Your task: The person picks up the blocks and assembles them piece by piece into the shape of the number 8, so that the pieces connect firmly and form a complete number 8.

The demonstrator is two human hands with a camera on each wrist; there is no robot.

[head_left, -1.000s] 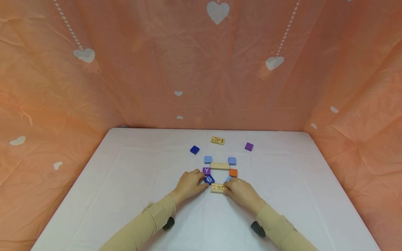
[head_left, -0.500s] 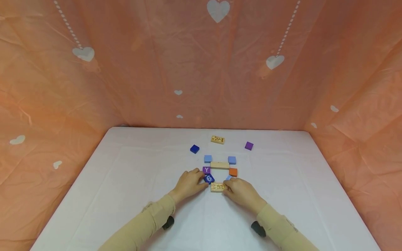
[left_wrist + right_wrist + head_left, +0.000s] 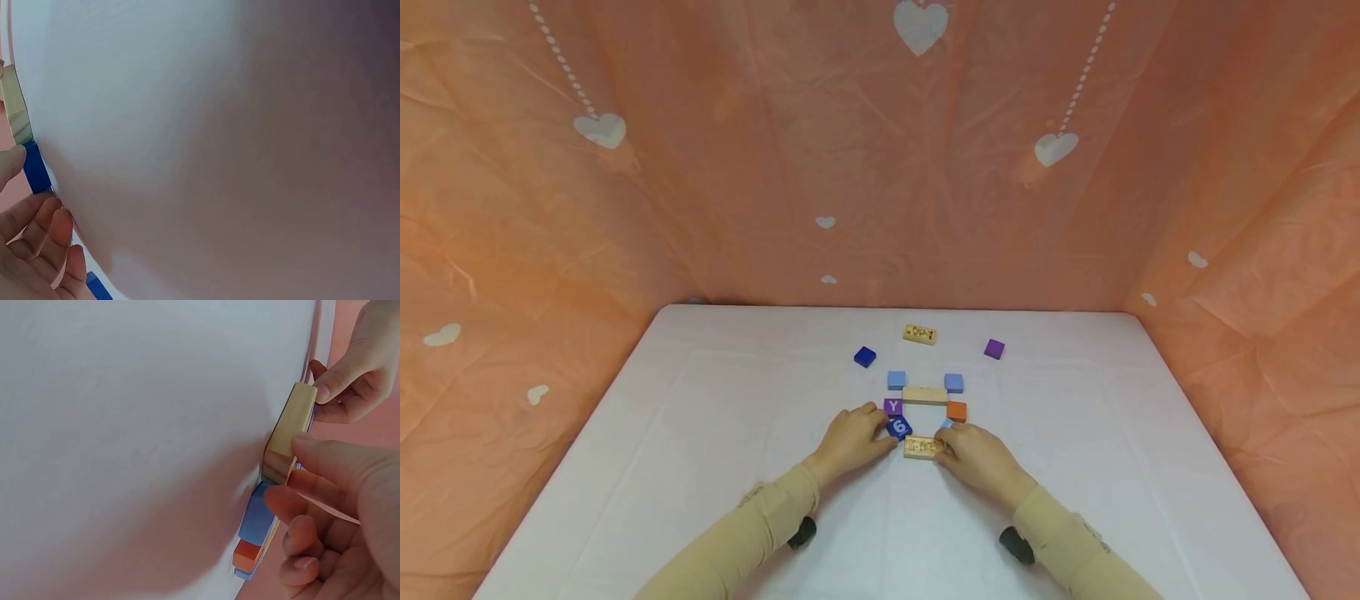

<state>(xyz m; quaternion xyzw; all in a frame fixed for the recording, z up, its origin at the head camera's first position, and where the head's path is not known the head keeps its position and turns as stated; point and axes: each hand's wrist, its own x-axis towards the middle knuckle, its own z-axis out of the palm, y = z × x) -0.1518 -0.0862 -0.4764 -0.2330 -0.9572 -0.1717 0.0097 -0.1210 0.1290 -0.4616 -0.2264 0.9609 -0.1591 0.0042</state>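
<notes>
My left hand (image 3: 848,446) pinches a dark blue square tile (image 3: 899,427) marked with a white 6, which lies turned at an angle. In the left wrist view, the thumb and index finger sit on opposite sides of this blue tile (image 3: 37,167). With thumb and index finger, my right hand (image 3: 981,460) grips the right end of a printed wooden block (image 3: 922,447) lying flat. The right wrist view shows that wooden block (image 3: 292,425) beside a light blue tile (image 3: 257,515), near my other fingers. A purple Y tile (image 3: 892,407) lies just beyond the 6 tile.
A plain wooden block (image 3: 925,396) lies between two light blue tiles (image 3: 897,380) at its far corners. An orange tile (image 3: 957,412) is at right. Farther back are a dark blue tile (image 3: 865,357), a printed block (image 3: 920,334) and a purple tile (image 3: 994,349).
The printed wooden block under my right fingers has shifted very slightly to the right. My left hand and the other pieces stay in place.
</notes>
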